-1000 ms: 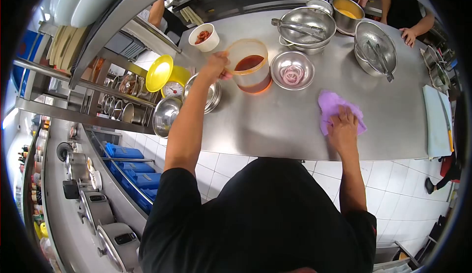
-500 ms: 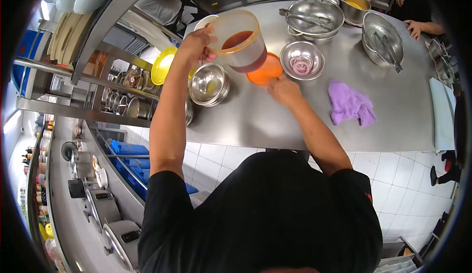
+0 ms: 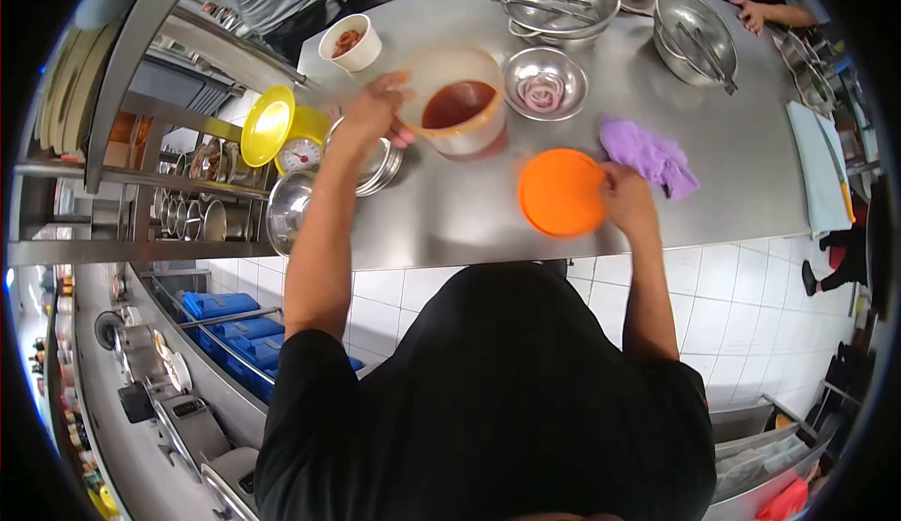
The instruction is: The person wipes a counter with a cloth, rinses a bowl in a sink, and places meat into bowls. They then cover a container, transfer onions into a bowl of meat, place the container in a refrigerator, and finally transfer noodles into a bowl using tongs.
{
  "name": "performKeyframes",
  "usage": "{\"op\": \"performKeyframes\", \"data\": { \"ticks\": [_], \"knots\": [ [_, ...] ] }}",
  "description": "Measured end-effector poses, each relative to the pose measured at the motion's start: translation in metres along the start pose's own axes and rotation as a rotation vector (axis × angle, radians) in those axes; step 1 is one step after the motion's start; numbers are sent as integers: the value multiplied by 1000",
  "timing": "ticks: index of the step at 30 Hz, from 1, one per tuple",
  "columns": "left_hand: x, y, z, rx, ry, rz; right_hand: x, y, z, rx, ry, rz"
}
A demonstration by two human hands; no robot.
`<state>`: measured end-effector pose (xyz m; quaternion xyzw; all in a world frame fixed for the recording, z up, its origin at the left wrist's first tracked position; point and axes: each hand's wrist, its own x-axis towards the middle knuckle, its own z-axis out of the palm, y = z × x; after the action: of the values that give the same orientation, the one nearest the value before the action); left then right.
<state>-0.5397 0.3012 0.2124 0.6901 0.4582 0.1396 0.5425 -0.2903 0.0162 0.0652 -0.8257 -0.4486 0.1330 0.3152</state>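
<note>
Now, the flat round orange plastic lid (image 3: 563,193) is clear of the round translucent plastic container (image 3: 477,133); half a second ago it showed beneath the container, partly hidden by it. The right hand (image 3: 629,200) has shifted right and nearer with it, pinching its right edge between thumb and fingers, so the lid hangs over or rests on the near part of the brushed steel table (image 3: 450,225); which of the two, I cannot tell. The two pieces are thus apart, and the lid seems free to be handled on its own. The container is farther and to the left, open at the top, with dark red liquid (image 3: 460,105) inside. Its base looks lower than when it was lifted over the lid, though blur hides whether it touches the steel. The left hand (image 3: 371,113) is at its left rim, thumb and fingers spread apart; whether they are closed on anything, I cannot tell. With the surface of the liquid uncovered, a knock or a sharp tilt could spill it. Just right of the container is a shiny steel bowl (image 3: 572,99) of sliced pink onion rings (image 3: 542,93), and the crumpled purple cloth (image 3: 648,157) lies beyond the right hand, untouched. A stack of small steel bowls (image 3: 383,169) sits left of the container.
</note>
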Motion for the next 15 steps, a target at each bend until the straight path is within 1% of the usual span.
{"op": "performKeyframes", "data": {
  "ticks": [3,6,9,11,12,14,15],
  "knots": [
    [-8,-24,13,-75,-30,12,0,-10,-46,23,178,10],
    [-15,-44,23,-110,-56,-20,24,-33,-70,257,336,81],
    [-27,-57,35,-174,-52,-29,53,-75,-75,423,480,1],
    [-29,-67,32,-276,-94,-51,73,-102,-62,483,528,-267],
    [-33,-68,31,-332,-82,-46,77,-121,-56,514,547,-400],
    [-44,-67,30,-441,-54,-35,56,-164,-47,312,425,-504],
    [-47,-65,26,-476,-64,-54,52,-171,-34,205,348,-642]
  ]
}}
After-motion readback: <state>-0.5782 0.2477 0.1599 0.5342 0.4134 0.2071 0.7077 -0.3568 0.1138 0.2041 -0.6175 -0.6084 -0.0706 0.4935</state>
